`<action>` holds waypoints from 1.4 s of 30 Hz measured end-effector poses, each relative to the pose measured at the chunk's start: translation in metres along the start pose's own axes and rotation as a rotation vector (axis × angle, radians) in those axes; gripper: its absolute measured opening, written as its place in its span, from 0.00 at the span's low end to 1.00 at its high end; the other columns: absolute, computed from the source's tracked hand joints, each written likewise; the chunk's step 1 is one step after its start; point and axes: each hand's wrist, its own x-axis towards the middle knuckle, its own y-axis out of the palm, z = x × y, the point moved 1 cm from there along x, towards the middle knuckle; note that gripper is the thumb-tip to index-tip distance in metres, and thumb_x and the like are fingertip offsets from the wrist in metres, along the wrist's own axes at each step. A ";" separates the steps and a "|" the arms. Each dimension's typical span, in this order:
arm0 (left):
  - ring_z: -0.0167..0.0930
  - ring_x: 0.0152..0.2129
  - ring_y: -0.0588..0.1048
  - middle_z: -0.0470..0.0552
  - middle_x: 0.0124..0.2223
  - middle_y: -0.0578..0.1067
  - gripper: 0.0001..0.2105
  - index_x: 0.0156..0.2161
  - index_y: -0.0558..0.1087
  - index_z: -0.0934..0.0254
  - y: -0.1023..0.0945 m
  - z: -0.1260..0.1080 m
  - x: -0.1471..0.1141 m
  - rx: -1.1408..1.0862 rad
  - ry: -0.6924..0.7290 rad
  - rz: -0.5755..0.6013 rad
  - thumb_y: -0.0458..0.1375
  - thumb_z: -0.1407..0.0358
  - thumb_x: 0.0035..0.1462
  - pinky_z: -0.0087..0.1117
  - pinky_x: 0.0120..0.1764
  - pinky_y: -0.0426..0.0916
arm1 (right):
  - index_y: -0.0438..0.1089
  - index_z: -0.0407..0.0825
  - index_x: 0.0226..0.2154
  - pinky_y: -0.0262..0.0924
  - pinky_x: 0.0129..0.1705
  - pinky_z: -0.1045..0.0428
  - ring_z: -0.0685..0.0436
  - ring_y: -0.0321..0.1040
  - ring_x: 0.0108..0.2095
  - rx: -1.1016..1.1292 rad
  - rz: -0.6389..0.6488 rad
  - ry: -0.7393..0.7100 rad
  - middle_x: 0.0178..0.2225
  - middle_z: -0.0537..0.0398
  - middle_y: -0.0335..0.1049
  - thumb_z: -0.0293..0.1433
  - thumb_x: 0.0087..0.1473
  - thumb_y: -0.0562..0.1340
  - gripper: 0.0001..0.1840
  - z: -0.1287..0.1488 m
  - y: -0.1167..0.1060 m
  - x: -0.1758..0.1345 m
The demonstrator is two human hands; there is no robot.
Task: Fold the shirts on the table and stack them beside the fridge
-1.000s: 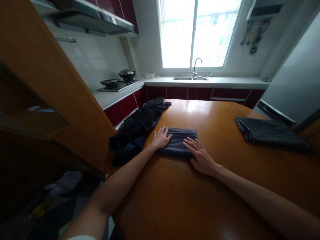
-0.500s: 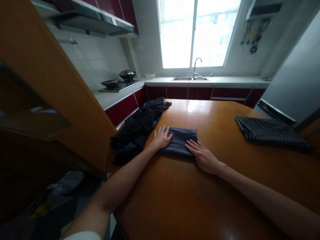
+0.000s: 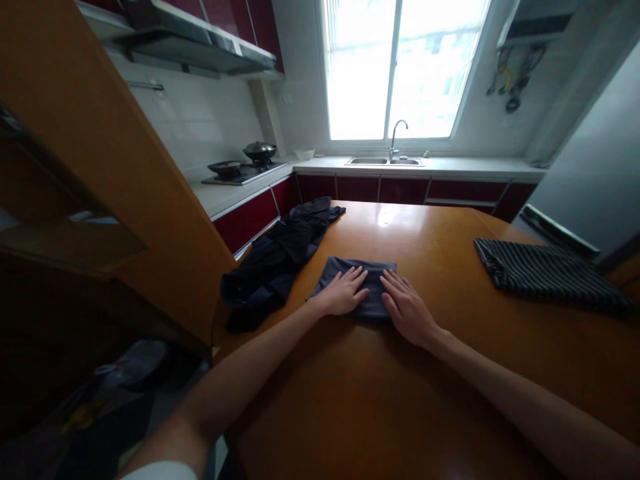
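Observation:
A dark grey-blue folded garment lies flat on the wooden table; its exact kind cannot be made out. My left hand rests palm down on its middle, fingers stretched out and pointing away from me. On the right part of the cloth lies my right hand, also flat with fingers extended. A narrow strip of cloth shows between the two hands. Parts of the garment are covered by my palms.
Left of the garment lies a heap of dark clothes. A folded black-and-grey striped cloth is at the table's right. Beyond stand a stove with two pans, a sink, and a grey fridge. A wooden cabinet rises at left.
My left hand has slid right, from the garment's left edge to its middle, closer to my right hand. My right hand has shifted slightly on the cloth. The view has moved a little.

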 end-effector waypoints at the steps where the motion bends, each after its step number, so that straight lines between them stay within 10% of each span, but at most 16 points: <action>1: 0.38 0.71 0.45 0.56 0.74 0.48 0.31 0.72 0.50 0.63 -0.003 0.006 0.003 -0.002 -0.019 -0.018 0.39 0.50 0.71 0.49 0.68 0.44 | 0.56 0.47 0.68 0.43 0.70 0.35 0.38 0.44 0.71 -0.007 -0.027 0.028 0.70 0.43 0.51 0.37 0.68 0.48 0.30 -0.001 0.002 0.010; 7: 0.41 0.71 0.43 0.56 0.74 0.46 0.32 0.72 0.50 0.65 -0.005 0.039 0.012 0.017 -0.214 -0.045 0.41 0.50 0.69 0.55 0.67 0.42 | 0.56 0.46 0.68 0.37 0.70 0.33 0.35 0.39 0.72 -0.058 0.076 0.137 0.70 0.43 0.49 0.37 0.64 0.53 0.32 -0.014 0.026 0.054; 15: 0.42 0.71 0.41 0.53 0.74 0.45 0.33 0.72 0.50 0.61 -0.001 0.051 0.014 -0.009 -0.246 -0.038 0.41 0.47 0.69 0.53 0.67 0.43 | 0.64 0.40 0.62 0.38 0.69 0.34 0.33 0.46 0.70 -0.069 0.068 0.431 0.67 0.36 0.56 0.45 0.69 0.46 0.33 -0.071 0.017 0.037; 30: 0.44 0.68 0.54 0.70 0.70 0.55 0.34 0.68 0.55 0.80 -0.006 0.093 0.016 0.058 -0.358 -0.193 0.44 0.52 0.68 0.44 0.66 0.52 | 0.71 0.42 0.56 0.55 0.63 0.46 0.40 0.66 0.59 0.222 -0.263 0.402 0.57 0.40 0.71 0.36 0.66 0.51 0.24 -0.071 0.012 0.038; 35: 0.45 0.64 0.63 0.70 0.65 0.65 0.28 0.62 0.66 0.79 -0.028 0.061 -0.001 0.074 -0.229 -0.235 0.48 0.57 0.67 0.42 0.65 0.57 | 0.73 0.42 0.53 0.59 0.59 0.46 0.40 0.69 0.54 0.307 -0.288 0.372 0.52 0.40 0.74 0.32 0.64 0.53 0.20 -0.072 0.010 0.040; 42: 0.40 0.61 0.67 0.57 0.64 0.69 0.25 0.65 0.65 0.60 -0.002 -0.060 -0.023 -0.056 0.372 -0.239 0.58 0.57 0.65 0.42 0.63 0.62 | 0.74 0.46 0.51 0.63 0.56 0.49 0.44 0.72 0.51 0.416 -0.189 0.295 0.51 0.45 0.76 0.23 0.60 0.53 0.21 -0.093 0.020 0.055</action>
